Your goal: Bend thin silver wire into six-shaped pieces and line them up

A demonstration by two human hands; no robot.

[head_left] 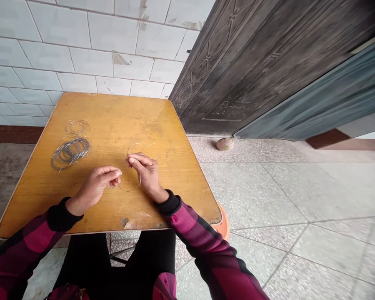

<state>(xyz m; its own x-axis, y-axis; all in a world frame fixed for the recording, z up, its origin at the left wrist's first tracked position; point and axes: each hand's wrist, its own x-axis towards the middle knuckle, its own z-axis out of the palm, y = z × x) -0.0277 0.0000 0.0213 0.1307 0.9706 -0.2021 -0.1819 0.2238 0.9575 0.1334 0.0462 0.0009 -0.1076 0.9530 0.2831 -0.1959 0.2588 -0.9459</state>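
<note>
Left hand [93, 187], right hand [145, 171]: both nearly closed, pinching thin silver wire loop [127, 191]; grey wire coils [70, 153] near yellow wooden desk [118, 121] left edge

Two hands [93, 188] [147, 173]; two wire coils [70, 153] [77, 128]; one loop [126, 191]

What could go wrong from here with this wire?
The thin wire loop might spring out of the right hand, and its free ends could jab the left hand. If it springs loose, it might also catch on the coiled wire rings nearby on the wooden table, tangling them.
</note>
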